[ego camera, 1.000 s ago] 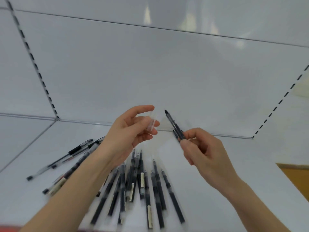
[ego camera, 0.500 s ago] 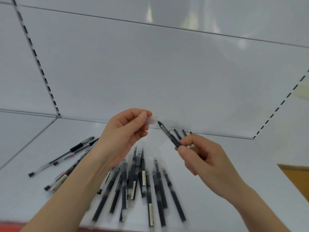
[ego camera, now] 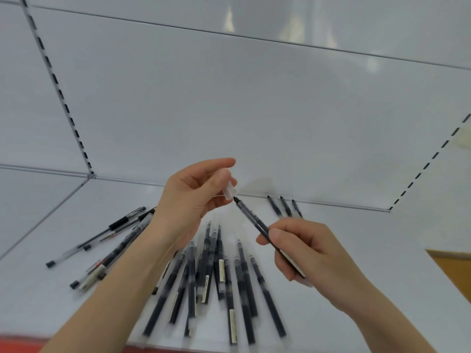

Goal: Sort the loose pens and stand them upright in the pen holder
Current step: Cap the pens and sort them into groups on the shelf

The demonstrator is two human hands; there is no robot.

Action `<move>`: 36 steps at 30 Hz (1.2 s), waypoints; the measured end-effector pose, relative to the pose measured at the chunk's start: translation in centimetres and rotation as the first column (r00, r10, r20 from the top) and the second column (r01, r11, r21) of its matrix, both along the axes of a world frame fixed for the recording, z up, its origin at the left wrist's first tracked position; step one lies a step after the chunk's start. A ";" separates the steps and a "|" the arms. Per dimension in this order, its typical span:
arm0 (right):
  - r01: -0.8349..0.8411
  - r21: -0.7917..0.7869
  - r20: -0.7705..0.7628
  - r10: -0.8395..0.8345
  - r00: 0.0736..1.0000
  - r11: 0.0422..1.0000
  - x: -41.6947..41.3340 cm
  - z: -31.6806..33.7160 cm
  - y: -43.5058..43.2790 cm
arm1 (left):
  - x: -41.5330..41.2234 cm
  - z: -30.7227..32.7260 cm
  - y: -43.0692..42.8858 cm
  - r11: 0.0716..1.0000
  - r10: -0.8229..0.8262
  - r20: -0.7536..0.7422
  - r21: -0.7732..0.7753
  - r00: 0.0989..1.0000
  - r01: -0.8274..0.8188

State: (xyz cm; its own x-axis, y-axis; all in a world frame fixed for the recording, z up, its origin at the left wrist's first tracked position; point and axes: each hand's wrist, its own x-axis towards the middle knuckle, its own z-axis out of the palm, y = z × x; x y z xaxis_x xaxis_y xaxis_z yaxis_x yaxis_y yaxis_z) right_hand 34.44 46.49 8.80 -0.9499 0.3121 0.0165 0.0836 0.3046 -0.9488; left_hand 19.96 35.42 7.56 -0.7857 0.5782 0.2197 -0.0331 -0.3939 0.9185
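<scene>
The task seems hardly started: left hand [ego camera: 188, 200] pinches a clear cap [ego camera: 229, 191], right hand [ego camera: 305, 253] grips one pen [ego camera: 251, 217], loose pens [ego camera: 221, 271] litter the worktop [ego camera: 382, 238], holder unseen.

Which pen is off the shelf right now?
The pen gripped by the right hand, tip at the cap the left hand pinches; the other pens lie flat.

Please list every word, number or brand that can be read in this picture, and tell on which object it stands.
No text can be read.
Pale labels on the loose pens: print too blurred.
Label on the pen in the right hand: mostly hidden by the hand.
Clear cap in the left hand: no print seen.
</scene>
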 end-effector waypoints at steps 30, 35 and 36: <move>0.029 0.032 -0.018 -0.029 0.999 0.999 0.7 0.7 -1.3 | 0.8 -0.6 -0.7 0.995 -0.060 0.059 0.078 0.996 0.056; 0.019 -0.001 -0.005 -0.019 1.000 1.000 0.8 0.5 -1.5 | 1.2 -0.6 -0.5 0.992 -0.051 0.108 0.124 0.993 0.037; 0.029 -0.013 -0.017 -0.029 0.999 1.000 0.8 0.5 -1.5 | 1.5 -0.5 -0.4 0.993 -0.038 0.122 0.111 0.992 0.024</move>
State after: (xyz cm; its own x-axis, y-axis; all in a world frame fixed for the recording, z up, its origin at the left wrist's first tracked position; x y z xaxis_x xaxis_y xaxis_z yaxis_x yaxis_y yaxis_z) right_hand 35.20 44.97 9.25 -0.9402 0.3394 0.0288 0.0755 0.2900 -0.9541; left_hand 21.43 35.01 7.07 -0.7927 0.5808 0.1851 -0.1579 -0.4889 0.8579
